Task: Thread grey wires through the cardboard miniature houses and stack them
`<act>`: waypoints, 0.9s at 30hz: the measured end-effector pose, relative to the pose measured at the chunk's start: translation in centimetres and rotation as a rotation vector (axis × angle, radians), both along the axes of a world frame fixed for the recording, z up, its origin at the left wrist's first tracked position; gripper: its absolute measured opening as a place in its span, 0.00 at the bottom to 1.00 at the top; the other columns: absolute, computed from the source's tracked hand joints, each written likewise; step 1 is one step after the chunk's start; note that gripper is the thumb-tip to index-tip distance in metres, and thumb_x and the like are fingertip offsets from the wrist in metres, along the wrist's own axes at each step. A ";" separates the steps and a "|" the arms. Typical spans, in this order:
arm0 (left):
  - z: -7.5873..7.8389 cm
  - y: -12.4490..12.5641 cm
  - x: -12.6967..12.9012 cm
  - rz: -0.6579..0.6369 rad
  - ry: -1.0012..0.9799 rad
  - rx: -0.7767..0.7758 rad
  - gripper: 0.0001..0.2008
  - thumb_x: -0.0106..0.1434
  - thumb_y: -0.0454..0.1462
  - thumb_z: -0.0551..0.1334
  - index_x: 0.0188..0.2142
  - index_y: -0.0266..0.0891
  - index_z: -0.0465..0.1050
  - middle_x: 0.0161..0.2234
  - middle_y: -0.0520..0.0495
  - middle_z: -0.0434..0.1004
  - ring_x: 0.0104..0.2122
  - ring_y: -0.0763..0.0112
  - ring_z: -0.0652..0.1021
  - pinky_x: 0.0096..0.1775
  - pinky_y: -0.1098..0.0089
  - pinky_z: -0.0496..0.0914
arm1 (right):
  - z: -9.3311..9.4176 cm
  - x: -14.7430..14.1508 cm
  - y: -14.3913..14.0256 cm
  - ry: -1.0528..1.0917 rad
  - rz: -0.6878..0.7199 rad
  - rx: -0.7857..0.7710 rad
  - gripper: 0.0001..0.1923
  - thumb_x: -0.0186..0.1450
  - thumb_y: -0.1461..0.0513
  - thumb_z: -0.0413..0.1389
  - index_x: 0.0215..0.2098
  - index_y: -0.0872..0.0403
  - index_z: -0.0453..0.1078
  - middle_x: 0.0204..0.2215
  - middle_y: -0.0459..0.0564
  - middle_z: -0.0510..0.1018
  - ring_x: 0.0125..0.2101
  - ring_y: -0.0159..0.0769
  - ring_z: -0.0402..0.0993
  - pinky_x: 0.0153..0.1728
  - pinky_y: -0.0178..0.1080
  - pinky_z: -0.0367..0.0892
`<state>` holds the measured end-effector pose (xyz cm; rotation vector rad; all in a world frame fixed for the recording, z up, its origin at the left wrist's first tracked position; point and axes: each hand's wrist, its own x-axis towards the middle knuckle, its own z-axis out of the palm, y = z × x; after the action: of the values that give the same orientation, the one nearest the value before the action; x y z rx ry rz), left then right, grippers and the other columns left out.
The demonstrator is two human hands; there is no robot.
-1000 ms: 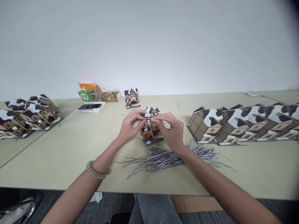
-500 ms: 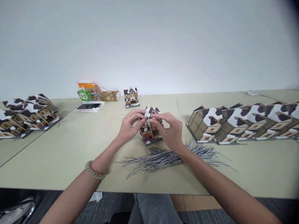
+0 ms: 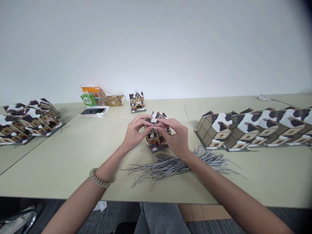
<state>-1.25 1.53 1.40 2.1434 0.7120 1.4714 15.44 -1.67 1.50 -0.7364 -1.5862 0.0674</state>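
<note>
Plain white wall behind a pale green bench (image 3: 73,156) that runs the full width of the view. Left hand (image 3: 135,133) and right hand (image 3: 175,136) meet over a small model house (image 3: 156,138) standing upright on the bench between them; fingertips of both hands are pinched together at the snow-patched roof, where a thin grey wire (image 3: 157,123) crosses between them. Left hand: narrow pinch, thumb and forefinger on the roof edge and the wire end. Right hand: narrow pinch on the other end of the wire, remaining fingers curled down over the house's right side. How the wire sits on the roof cannot be told, too small. Just below the right wrist, toward the person, lies a loose heap of grey wires (image 3: 175,165), spread across the bench and partly under the right forearm. Well out past the right hand, a long row of flattened houses (image 3: 253,130) lies packed side by side. Well out past the left hand, a second stack of houses (image 3: 26,120). Beyond both hands, near the wall: one finished house (image 3: 137,101) standing alone, a phone (image 3: 94,111), an orange and green packet (image 3: 92,95). Beaded bracelet (image 3: 98,178) on the left wrist
</note>
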 end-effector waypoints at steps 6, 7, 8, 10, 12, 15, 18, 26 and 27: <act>-0.1 0.0 0.1 0.000 -0.028 -0.022 0.06 0.60 0.38 0.63 0.29 0.38 0.73 0.45 0.38 0.73 0.49 0.63 0.73 0.46 0.62 0.71 | -0.1 0.0 0.0 0.022 0.009 0.002 0.03 0.61 0.65 0.58 0.32 0.50 0.74 0.29 0.46 0.81 0.29 0.32 0.75 0.32 0.37 0.72; -0.1 -0.1 0.1 0.001 -0.033 -0.030 0.05 0.60 0.38 0.63 0.30 0.38 0.73 0.45 0.39 0.73 0.49 0.63 0.73 0.46 0.63 0.72 | -0.1 0.0 0.0 0.022 0.013 0.005 0.03 0.61 0.65 0.58 0.31 0.50 0.74 0.29 0.45 0.81 0.29 0.32 0.75 0.32 0.37 0.72; 0.0 -0.1 0.1 0.002 -0.033 -0.034 0.05 0.60 0.38 0.63 0.32 0.39 0.74 0.45 0.39 0.73 0.49 0.64 0.73 0.46 0.63 0.72 | 0.0 0.0 0.0 0.021 0.016 0.007 0.04 0.61 0.65 0.58 0.31 0.50 0.74 0.28 0.45 0.81 0.29 0.32 0.75 0.32 0.38 0.72; 0.0 -0.3 0.3 0.008 -0.016 -0.023 0.07 0.60 0.39 0.63 0.37 0.40 0.75 0.46 0.39 0.73 0.49 0.64 0.73 0.46 0.63 0.72 | 0.0 0.0 0.0 0.019 0.019 0.004 0.04 0.61 0.65 0.58 0.31 0.50 0.74 0.29 0.46 0.81 0.30 0.32 0.75 0.33 0.38 0.72; 0.1 -0.4 0.4 0.026 0.007 0.008 0.08 0.60 0.38 0.63 0.40 0.42 0.76 0.46 0.40 0.73 0.49 0.64 0.73 0.47 0.62 0.72 | 0.0 0.0 0.0 0.023 0.023 0.006 0.03 0.61 0.65 0.58 0.31 0.50 0.74 0.29 0.46 0.81 0.31 0.32 0.76 0.34 0.38 0.72; 0.1 -0.5 0.7 0.063 0.005 0.039 0.06 0.61 0.38 0.62 0.37 0.42 0.77 0.44 0.41 0.74 0.47 0.65 0.74 0.48 0.61 0.71 | 0.1 0.0 0.0 0.023 0.027 0.003 0.03 0.61 0.64 0.58 0.31 0.50 0.74 0.29 0.46 0.81 0.32 0.32 0.76 0.34 0.39 0.72; 0.1 -0.6 1.0 0.075 -0.013 0.042 0.06 0.61 0.37 0.61 0.35 0.42 0.78 0.43 0.42 0.75 0.46 0.65 0.75 0.48 0.61 0.70 | 0.1 0.1 -0.1 0.018 0.026 -0.011 0.03 0.61 0.63 0.59 0.35 0.50 0.74 0.31 0.46 0.81 0.32 0.32 0.75 0.33 0.38 0.72; -0.1 -0.5 0.7 0.035 -0.035 -0.016 0.05 0.61 0.37 0.62 0.32 0.40 0.77 0.43 0.41 0.75 0.47 0.64 0.74 0.48 0.60 0.70 | 0.3 0.8 -0.2 -0.004 -0.003 0.024 0.02 0.61 0.62 0.59 0.32 0.49 0.74 0.30 0.46 0.80 0.34 0.35 0.75 0.37 0.42 0.72; -0.1 -0.4 0.7 0.027 -0.047 -0.038 0.05 0.60 0.38 0.63 0.32 0.40 0.77 0.43 0.40 0.75 0.47 0.64 0.74 0.48 0.61 0.70 | 0.4 0.8 -0.2 -0.017 -0.037 0.023 0.02 0.61 0.61 0.59 0.33 0.48 0.74 0.31 0.47 0.80 0.36 0.36 0.75 0.40 0.43 0.71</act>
<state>-0.59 1.14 1.30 2.0722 0.7488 1.5049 16.27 -1.84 1.85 -0.7497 -1.5868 0.0160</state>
